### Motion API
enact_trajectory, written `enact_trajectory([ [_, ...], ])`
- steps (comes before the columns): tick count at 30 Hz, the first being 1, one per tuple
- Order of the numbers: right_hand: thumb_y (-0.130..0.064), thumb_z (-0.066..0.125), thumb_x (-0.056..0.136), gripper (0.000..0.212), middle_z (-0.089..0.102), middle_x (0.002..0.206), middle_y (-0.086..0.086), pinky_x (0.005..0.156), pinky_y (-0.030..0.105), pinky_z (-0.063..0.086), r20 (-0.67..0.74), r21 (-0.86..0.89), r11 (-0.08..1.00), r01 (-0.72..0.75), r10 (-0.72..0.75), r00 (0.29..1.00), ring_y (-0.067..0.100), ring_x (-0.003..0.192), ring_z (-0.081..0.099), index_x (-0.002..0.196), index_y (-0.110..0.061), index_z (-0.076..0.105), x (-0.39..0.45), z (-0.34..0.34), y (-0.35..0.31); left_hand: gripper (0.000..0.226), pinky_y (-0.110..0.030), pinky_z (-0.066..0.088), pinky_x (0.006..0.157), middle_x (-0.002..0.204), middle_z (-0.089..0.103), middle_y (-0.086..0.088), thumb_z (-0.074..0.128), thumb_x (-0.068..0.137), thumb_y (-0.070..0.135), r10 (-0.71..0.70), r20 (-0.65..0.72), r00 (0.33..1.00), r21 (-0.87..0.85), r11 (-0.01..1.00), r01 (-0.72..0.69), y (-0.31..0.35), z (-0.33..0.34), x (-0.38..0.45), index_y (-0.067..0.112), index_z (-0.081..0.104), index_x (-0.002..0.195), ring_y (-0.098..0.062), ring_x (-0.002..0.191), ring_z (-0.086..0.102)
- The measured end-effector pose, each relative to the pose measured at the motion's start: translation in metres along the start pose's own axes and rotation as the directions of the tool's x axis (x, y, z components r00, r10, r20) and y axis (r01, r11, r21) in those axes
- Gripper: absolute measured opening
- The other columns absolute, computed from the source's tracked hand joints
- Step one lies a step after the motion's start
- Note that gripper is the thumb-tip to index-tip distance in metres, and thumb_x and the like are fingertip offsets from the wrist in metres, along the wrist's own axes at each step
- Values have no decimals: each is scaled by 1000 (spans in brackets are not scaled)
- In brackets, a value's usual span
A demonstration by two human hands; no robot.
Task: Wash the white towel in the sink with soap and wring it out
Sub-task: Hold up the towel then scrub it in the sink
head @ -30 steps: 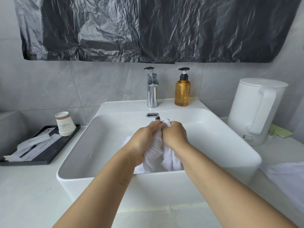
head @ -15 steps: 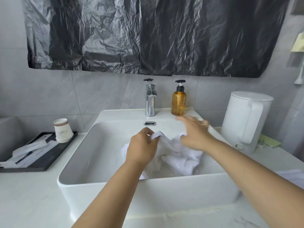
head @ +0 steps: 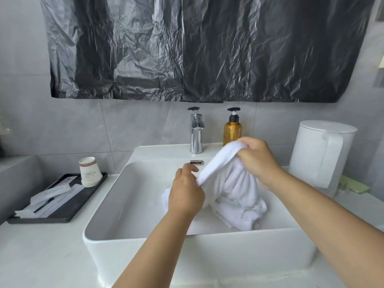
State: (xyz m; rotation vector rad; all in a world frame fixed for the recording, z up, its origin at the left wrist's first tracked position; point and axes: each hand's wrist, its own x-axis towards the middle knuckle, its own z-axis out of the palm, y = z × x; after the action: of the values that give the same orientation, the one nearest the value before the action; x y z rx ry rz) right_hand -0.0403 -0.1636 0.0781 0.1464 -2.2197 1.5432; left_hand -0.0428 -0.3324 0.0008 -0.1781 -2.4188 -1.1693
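Towel (head: pixel 232 190), white and bunched, is held over the sink (head: pixel 133 204), its lower folds resting in the basin. Its upper hem is stretched as a band running from lower left to upper right. The low end of that band is pinched by the left hand (head: pixel 186 194), fingers curled round it. The high end is gripped by the right hand (head: pixel 257 161), near the soap bottle (head: pixel 232 129) and beside the tap (head: pixel 195 132).

towel (head: pixel 234 190) partly behind left hand (head: pixel 186 194), cup (head: pixel 89 172) print unreadable
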Motion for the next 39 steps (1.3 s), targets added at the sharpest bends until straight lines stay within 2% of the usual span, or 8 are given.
enact_trajectory([
  [5,-9,49,79,31,60,81,13,69,32,38,-239,167,983,-78,117,964,18,77,51,101,9,61,18,-20,0,12,-36,46,63,77,56,2,47,91,6,-201,83,976,-31,979,204,-1,-4,4,14,55,89,-28,74,52],
  [10,-9,65,82,26,64,97,-3,84,31,48,242,-254,963,-94,158,957,18,93,62,98,-29,65,-6,-3,30,8,-27,33,56,67,49,-3,44,71,19,-325,176,929,-477,797,369,18,-25,-1,12,49,70,-21,66,44],
  [17,-9,68,74,6,57,65,8,63,24,41,552,-40,997,-73,83,830,14,63,54,72,-7,63,-49,25,15,25,-35,46,76,76,55,-7,44,97,22,-532,240,812,-727,456,514,23,-28,2,16,50,74,-20,67,55],
  [21,-26,61,70,14,49,60,-4,65,31,35,403,304,931,-205,69,913,15,65,47,65,-19,49,-62,53,-3,25,-32,41,65,60,64,-6,48,91,30,-501,349,792,-733,381,564,24,-31,-3,14,51,71,-25,67,53],
  [25,-40,46,83,28,50,55,-10,59,33,40,55,3,1000,19,-19,998,16,61,46,65,-20,38,-74,90,-4,38,-32,37,58,60,49,-3,28,104,8,-430,409,805,-712,402,576,27,-28,-6,10,44,69,-22,63,42],
  [30,-35,41,94,30,66,97,14,78,40,48,-115,-111,988,-106,93,989,33,92,58,90,-10,57,-33,100,2,32,-28,51,56,62,64,-12,42,100,18,-406,457,791,-667,432,607,29,-32,-5,14,61,76,-26,59,65],
  [34,-29,39,95,29,63,90,13,74,35,41,-42,-179,963,-200,196,980,31,86,53,78,-12,56,-10,86,9,35,-32,54,61,65,68,-14,42,102,17,-396,474,786,-661,430,615,33,-32,-7,11,65,76,-26,59,68],
  [39,-42,39,97,35,68,91,15,71,35,43,191,-369,929,21,54,980,33,86,59,75,-17,51,-68,98,2,34,-19,38,44,51,50,0,40,94,3,-536,337,774,-777,306,550,20,-33,6,19,46,65,-13,37,47],
])
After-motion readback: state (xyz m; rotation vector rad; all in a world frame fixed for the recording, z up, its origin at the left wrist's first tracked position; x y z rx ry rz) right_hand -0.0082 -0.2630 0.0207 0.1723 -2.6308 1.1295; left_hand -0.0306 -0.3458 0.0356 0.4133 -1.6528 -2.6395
